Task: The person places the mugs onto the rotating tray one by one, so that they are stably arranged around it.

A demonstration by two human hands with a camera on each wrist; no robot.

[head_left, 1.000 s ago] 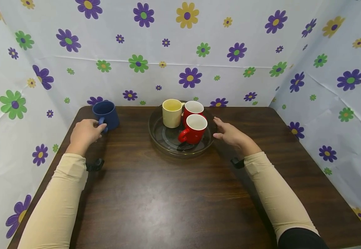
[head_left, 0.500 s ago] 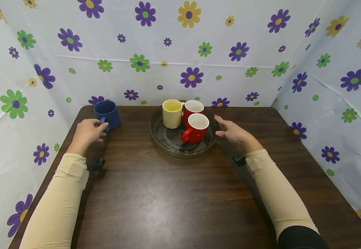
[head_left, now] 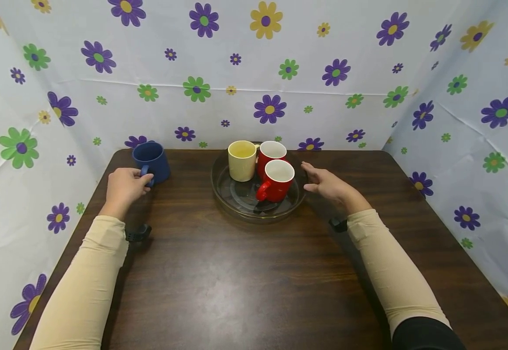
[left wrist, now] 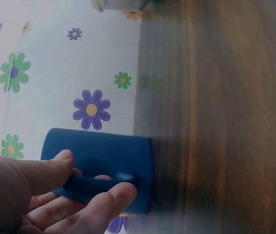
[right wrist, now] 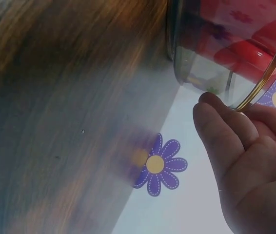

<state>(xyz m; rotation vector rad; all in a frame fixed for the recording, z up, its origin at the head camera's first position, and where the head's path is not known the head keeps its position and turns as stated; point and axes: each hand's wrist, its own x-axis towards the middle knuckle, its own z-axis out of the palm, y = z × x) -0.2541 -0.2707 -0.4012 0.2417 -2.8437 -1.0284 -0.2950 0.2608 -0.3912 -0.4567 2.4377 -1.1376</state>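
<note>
Left grip (head_left: 125, 188) pinches the blue mug (head_left: 158, 164) by its handle (left wrist: 93, 185)

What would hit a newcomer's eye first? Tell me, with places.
Probably the two red mugs, standing with a yellow mug in the see-through dish near the far edge of the table. Next, the blue mug near the far left corner, its handle gripped by the left hand.
</note>
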